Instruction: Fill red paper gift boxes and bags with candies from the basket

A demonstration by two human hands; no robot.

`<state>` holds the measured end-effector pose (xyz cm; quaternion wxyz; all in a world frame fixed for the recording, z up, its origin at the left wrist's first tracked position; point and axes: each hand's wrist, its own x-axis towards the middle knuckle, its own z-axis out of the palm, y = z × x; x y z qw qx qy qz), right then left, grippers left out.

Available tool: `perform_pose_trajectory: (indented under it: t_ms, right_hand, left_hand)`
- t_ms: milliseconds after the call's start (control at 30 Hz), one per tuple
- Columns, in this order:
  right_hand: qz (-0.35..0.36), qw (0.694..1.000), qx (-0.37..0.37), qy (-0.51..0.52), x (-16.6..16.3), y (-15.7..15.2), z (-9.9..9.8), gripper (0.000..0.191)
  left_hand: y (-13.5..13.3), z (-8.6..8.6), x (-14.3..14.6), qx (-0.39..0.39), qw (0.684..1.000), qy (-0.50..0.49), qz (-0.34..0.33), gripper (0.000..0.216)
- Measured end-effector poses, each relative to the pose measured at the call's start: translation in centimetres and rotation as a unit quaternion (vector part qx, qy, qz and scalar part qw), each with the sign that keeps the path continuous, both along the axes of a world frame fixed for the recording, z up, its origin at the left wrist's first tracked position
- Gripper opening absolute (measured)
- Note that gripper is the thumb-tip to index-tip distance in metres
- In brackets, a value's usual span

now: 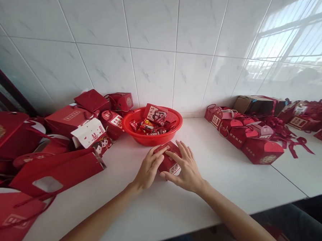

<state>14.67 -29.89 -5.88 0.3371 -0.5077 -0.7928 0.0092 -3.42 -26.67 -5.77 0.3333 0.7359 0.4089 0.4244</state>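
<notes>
A small red gift box (170,165) with pale printing stands on the white table, in front of a red plastic basket (149,139). My left hand (148,167) lies against the box's left side and top, fingers stretched out. From the right, my right hand (187,167) rests over the top with its fingers spread and the thumb toward me. Both hands touch the box without wrapping round it; part of its top is hidden under the fingers. Inside the basket are several wrapped sweets (148,125) and a red-and-white printed packet (156,113).
Red gift boxes (66,119) of several shapes pile up on the left, one white-topped box (88,133) among them. To the right stands a row of red boxes (237,135), with ribbon bows (280,132) and an open cardboard box (253,103) behind. A tiled wall (152,73) backs the table.
</notes>
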Motion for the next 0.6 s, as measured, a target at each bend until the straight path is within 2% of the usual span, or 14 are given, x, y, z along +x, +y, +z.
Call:
perform_pose_trajectory:
  t_ms: [67,200,300,367,467,600]
  right_hand:
    - [-0.015,1.0,-0.006,0.007,-0.1,-0.1,0.0,0.072]
    - [-0.017,0.999,-0.027,0.035,0.6,0.8,0.6,0.057]
    - [-0.058,0.996,-0.022,0.06,3.0,1.5,1.6,0.051]
    - [-0.102,0.991,0.012,0.084,5.6,1.1,2.3,0.045]
    - [-0.188,0.97,0.107,0.113,10.6,-1.7,2.3,0.04]
    - [-0.312,0.929,0.183,0.083,18.3,-7.8,0.5,0.042]
  left_hand:
    - [-0.2,0.1,0.0,-0.008,1.0,0.008,-0.007,0.047]
    - [-0.4,0.2,0.1,-0.01,1.0,0.018,-0.017,0.05]
    - [-0.4,0.2,-0.1,0.002,1.0,0.01,-0.003,0.048]
    - [-0.3,0.2,-0.4,0.002,1.0,0.001,0.011,0.044]
    - [-0.1,0.3,-0.8,-0.014,1.0,-0.019,0.018,0.04]
    - [0.1,0.4,-1.0,-0.029,0.999,-0.038,0.01,0.038]
